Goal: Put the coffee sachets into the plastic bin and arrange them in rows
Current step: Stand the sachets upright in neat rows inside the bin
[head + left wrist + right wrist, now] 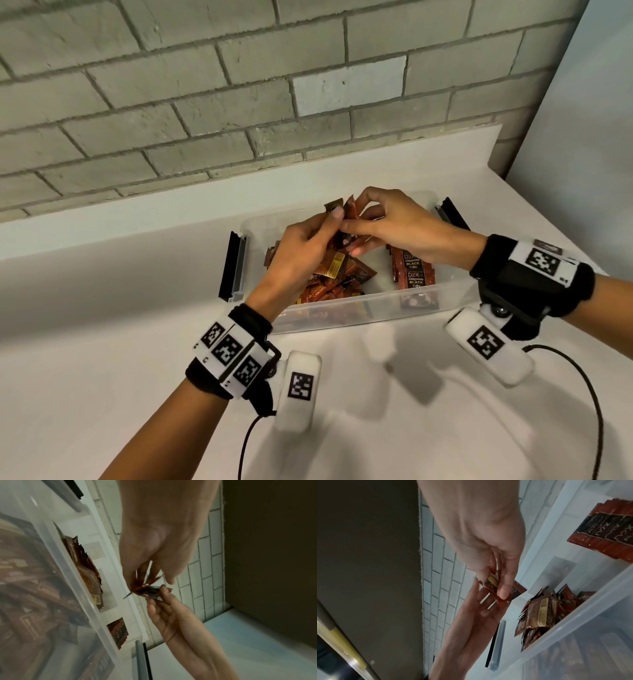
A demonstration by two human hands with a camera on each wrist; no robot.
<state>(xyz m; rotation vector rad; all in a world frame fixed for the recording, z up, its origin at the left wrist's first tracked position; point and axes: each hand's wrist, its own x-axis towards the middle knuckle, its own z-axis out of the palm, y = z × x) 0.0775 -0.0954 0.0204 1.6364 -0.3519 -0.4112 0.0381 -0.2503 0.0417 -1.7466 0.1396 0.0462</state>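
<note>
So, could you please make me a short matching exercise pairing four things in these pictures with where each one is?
Things:
1. neat sachet row
2. loose sachet pile
3. held sachets
4. black latch

Places:
A. pinched between the left hand and right hand, above the plastic bin
B. on the bin's left end
C. inside the bin, right part
D. inside the bin, left part

Pairs: 1-C, 2-D, 3-A, 4-B

Red-brown, gold-labelled sachets; clear bin with black latches; grey brick wall.
</note>
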